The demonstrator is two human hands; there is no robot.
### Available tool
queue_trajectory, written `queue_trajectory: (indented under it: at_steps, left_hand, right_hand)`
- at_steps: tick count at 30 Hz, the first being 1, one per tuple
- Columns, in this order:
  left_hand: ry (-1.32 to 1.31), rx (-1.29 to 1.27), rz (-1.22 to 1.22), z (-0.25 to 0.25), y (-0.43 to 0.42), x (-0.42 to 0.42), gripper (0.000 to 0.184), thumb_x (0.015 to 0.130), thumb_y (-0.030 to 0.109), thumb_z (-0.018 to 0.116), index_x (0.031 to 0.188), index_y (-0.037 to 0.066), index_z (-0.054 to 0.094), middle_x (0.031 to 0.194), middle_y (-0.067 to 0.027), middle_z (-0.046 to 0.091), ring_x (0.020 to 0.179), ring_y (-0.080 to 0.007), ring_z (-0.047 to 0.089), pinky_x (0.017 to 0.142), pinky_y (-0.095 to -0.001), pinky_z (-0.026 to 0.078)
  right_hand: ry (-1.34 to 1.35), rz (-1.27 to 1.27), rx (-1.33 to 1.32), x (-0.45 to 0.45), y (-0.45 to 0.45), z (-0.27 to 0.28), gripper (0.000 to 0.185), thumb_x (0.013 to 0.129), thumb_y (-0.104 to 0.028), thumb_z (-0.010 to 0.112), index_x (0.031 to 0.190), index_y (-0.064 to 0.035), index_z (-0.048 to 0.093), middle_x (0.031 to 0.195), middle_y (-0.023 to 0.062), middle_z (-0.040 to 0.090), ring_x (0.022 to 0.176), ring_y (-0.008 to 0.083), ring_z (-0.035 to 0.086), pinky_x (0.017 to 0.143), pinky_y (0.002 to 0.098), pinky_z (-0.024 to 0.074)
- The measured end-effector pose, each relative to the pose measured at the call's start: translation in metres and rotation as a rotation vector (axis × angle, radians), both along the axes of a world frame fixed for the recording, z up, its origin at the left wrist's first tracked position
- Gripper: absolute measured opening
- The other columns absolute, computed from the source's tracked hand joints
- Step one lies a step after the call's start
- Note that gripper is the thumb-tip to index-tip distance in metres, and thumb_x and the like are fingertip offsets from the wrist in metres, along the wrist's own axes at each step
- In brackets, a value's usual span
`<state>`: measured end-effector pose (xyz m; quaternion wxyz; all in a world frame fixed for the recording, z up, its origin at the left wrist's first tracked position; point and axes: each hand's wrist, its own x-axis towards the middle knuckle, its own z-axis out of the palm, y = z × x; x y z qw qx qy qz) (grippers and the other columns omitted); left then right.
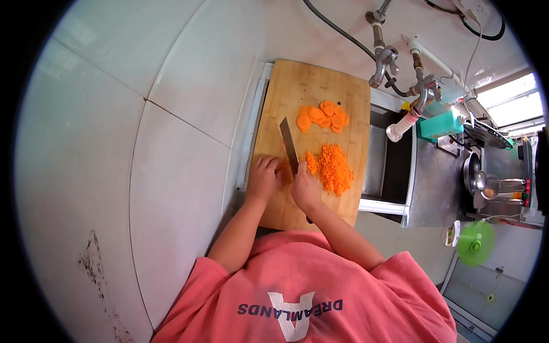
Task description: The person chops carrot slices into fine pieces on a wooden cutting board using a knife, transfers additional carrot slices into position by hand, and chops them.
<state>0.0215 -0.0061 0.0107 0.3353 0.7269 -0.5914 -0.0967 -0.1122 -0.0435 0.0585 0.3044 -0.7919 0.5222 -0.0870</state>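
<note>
The right hand (307, 188) had its fingers closed around the lower end of a kitchen knife (289, 143), whose broad blade slanted up and to the left over a wooden cutting board (320, 83). Just to the left of the blade, the left hand (265, 177) lay low with its fingers bent and partly drawn in over some carrot pieces (286, 170); whether they gripped these or only pressed on them could not be told.

A heap of minced carrot (334, 171) sat on the board to the right of the knife, its loose edge near the right hand. Farther up the board, well apart from both hands, carrot slices (325, 116) lay overlapping in a loose cluster.

A tiled wall (189, 91) stood along the left side, while a sink (374, 160) opened beside the board's right edge. Beyond it, a teal bottle (443, 126) and a frying pan (472, 171) were near the steel counter (432, 194).
</note>
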Motion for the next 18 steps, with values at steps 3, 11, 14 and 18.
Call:
queue_trajectory:
  at_steps: [3, 11, 14, 18]
  left_hand:
    - [0.003, 0.007, 0.028, -0.003, 0.001, 0.0, 0.024, 0.071, 0.005, 0.065, 0.094, 0.002, 0.064, 0.097, -0.0107, 0.062, 0.094, -0.0298, 0.056, 0.083, -0.0369, 0.048]
    - [0.075, 0.091, 0.057, -0.003, -0.006, -0.004, 0.016, 0.076, 0.005, 0.063, 0.092, 0.005, 0.064, 0.095, -0.0116, 0.062, 0.085, -0.0324, 0.059, 0.076, -0.0392, 0.049]
    - [0.07, 0.131, 0.098, -0.004, -0.01, -0.006, 0.013, 0.077, 0.006, 0.063, 0.09, 0.006, 0.063, 0.093, -0.0118, 0.062, 0.082, -0.0338, 0.059, 0.072, -0.0404, 0.05]
    - [0.139, 0.091, 0.117, -0.002, -0.009, -0.007, 0.013, 0.077, 0.007, 0.064, 0.09, 0.006, 0.063, 0.091, -0.0119, 0.062, 0.083, -0.0341, 0.059, 0.07, -0.0415, 0.049]
  right_hand:
    - [0.001, 0.016, 0.009, 0.003, 0.002, 0.003, 0.025, 0.08, -0.003, 0.049, 0.1, 0.0005, 0.035, 0.076, 0.0286, 0.06, 0.071, 0.0454, 0.059, 0.063, 0.0522, 0.0471]
    - [0.011, -0.017, 0.06, 0.005, 0.001, 0.011, 0.024, 0.08, -0.002, 0.048, 0.1, 0.0003, 0.035, 0.077, 0.0305, 0.059, 0.072, 0.046, 0.059, 0.062, 0.0529, 0.0468]
    - [0.018, 0.0, 0.066, 0.003, -0.001, 0.01, 0.024, 0.08, -0.002, 0.048, 0.101, 0.0002, 0.035, 0.078, 0.0304, 0.06, 0.071, 0.0463, 0.059, 0.062, 0.0533, 0.0466]
    - [0.018, -0.011, 0.035, 0.004, -0.002, 0.009, 0.024, 0.081, -0.002, 0.048, 0.101, 0.0001, 0.036, 0.079, 0.0304, 0.06, 0.072, 0.0463, 0.059, 0.062, 0.0533, 0.0466]
